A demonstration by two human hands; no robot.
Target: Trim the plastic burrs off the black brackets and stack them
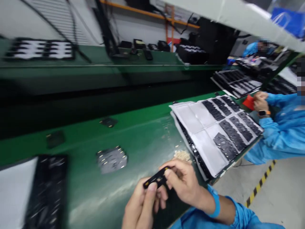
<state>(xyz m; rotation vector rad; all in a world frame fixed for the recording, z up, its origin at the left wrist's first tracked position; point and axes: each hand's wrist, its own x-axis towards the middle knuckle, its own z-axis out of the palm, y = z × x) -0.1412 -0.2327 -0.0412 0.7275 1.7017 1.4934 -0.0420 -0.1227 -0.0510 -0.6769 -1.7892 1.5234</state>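
A small, narrow black part (157, 175) with gold-coloured spots near its ends is held above the green bench. My left hand (140, 205) grips it from below, with the thumb pressed on its face. At the part's right end, the thumb and fingers of my right hand (184, 183) are closed on it. Just beyond my right hand lies a heap of small beige pieces (183, 156). A grey sheet-like cluster of parts with gold tips (111, 159) rests on the bench to the left.
Stacked white trays (190, 116) with rows of black parts stand to the right. A white-and-black tray (16, 190) fills the lower left corner. Darker pieces (55, 139) lie near the bench's back edge. A co-worker in a blue sleeve (281, 130) holds something red (249, 102).
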